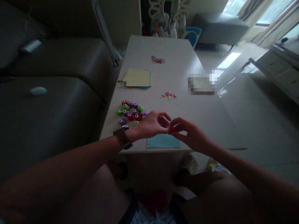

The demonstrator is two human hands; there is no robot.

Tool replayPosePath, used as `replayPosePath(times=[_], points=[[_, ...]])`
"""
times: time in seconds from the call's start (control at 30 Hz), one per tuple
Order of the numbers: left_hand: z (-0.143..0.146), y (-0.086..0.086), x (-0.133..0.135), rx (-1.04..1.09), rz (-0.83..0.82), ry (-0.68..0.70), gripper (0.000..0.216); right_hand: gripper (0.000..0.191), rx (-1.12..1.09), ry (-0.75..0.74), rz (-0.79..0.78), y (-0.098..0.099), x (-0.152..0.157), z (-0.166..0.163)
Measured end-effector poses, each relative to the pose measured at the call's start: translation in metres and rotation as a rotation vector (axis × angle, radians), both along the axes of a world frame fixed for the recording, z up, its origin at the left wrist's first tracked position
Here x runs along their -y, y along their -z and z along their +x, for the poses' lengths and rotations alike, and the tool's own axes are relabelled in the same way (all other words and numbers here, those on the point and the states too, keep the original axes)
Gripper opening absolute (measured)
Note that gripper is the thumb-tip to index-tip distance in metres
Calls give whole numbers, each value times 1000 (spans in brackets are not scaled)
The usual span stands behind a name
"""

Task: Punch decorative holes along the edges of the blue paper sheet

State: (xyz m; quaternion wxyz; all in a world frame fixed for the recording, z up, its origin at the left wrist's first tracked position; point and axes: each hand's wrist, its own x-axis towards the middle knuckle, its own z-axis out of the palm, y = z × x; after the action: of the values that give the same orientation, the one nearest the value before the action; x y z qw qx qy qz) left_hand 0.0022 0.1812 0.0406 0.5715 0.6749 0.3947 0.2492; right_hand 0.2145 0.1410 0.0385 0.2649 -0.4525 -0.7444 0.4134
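Observation:
A small red craft punch [172, 129] is held over a light blue paper sheet [163, 142] near the table's front edge. My right hand [192, 133] pinches the punch between thumb and fingers. From the other side, my left hand [151, 123] closes on the same punch with thumb and fingertips. Small holes run along the lower left edge of the sheet, and my hands hide its upper part. Left of my hands lies a group of red, purple and green craft punches [130, 117], partly covered by my left hand.
Small paper cut-outs [169, 96] lie in a pile beyond my hands, with another coloured pile [158, 59] farther back. A stack of coloured paper [137, 77] sits at the left of the white table [173, 49]. A grey sofa [46, 124] stands along the left side.

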Motion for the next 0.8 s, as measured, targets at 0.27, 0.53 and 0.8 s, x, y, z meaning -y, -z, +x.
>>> replayPosePath(times=[0.27,0.53,0.8], points=[[14,24,12,-192,288,159,39,24,-17,99,62,6,-16,32],[28,33,50,-660,717,394,23,17,85,144,23,34,-23,67],[35,35,60,-702,744,388,11,14,189,77,-20,41,-16,66]])
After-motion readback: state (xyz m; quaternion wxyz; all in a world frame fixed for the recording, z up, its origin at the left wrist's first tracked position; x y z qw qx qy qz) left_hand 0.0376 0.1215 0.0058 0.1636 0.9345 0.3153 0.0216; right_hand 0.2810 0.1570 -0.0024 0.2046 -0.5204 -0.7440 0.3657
